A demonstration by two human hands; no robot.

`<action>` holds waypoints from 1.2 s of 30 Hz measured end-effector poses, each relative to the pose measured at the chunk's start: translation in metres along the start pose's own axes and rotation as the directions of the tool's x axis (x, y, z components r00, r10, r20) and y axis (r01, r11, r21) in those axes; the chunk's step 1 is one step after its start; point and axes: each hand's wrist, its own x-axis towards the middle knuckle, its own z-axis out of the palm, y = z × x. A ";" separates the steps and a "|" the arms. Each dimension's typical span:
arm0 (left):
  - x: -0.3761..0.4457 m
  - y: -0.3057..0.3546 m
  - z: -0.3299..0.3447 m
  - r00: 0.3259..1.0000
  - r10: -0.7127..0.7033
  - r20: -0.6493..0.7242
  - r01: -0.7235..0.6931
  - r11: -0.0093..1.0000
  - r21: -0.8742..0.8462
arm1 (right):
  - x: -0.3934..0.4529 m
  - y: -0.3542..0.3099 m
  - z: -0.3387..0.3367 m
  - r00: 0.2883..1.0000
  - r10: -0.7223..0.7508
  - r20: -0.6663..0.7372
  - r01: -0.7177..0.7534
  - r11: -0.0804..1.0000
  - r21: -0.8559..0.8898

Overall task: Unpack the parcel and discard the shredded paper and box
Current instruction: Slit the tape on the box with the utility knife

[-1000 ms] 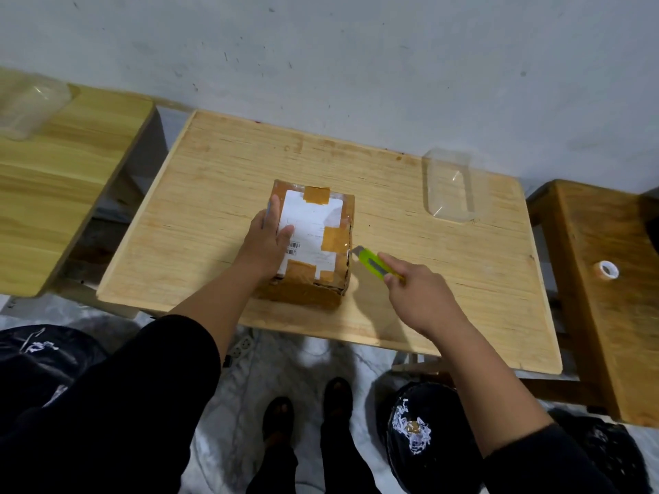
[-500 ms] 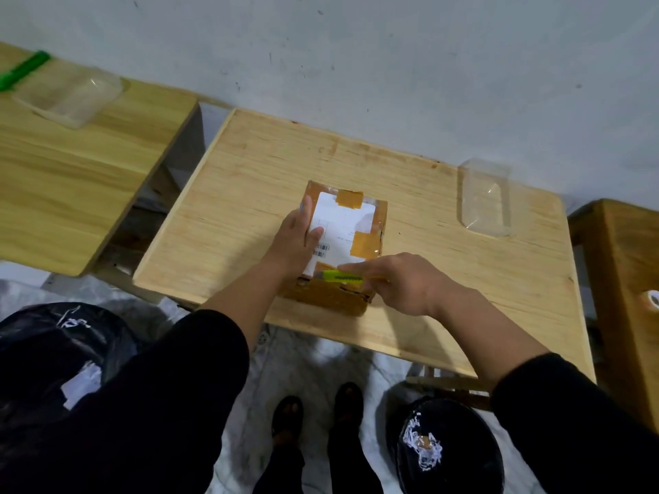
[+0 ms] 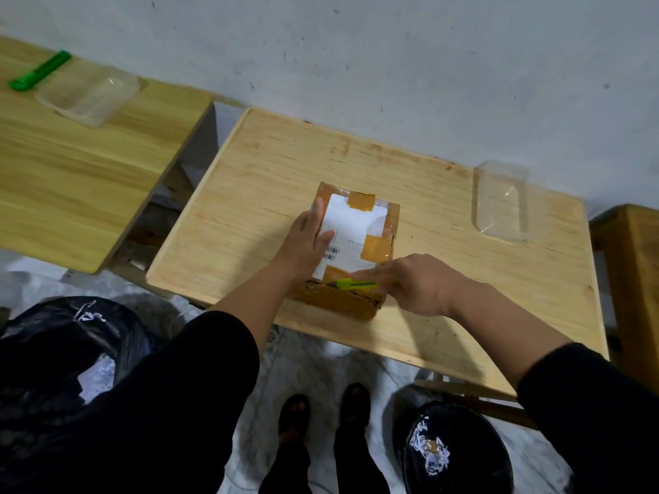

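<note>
A brown cardboard parcel (image 3: 360, 222) with a white label and tape patches lies near the front of the light wooden table (image 3: 271, 165). My left hand (image 3: 310, 237) rests flat on the parcel's left side, fingers straight. My right hand (image 3: 413, 279) grips a yellow-green utility knife (image 3: 353, 284), whose tip lies along the parcel's near top edge. On the floor, a black bin bag (image 3: 60, 351) at the left holds shredded paper, and so does a black bin (image 3: 453, 454) at the lower right.
A clear plastic tray (image 3: 501, 205) lies at the table's back right. A second wooden table (image 3: 71, 180) to the left carries another clear tray (image 3: 89, 96) and a green knife (image 3: 39, 71). A darker wooden stool (image 3: 634, 265) stands at the right. My feet (image 3: 321, 415) are below the table edge.
My right hand has carried the knife from the parcel's right side to its near top edge and slid it leftward there. My left hand stays on the parcel. The view shifted left.
</note>
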 end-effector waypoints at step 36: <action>0.002 -0.005 0.005 0.999 0.026 -0.036 -0.024 0.999 0.040 | -0.005 -0.002 0.061 0.886 0.456 -0.081 -0.028 0.228 0.973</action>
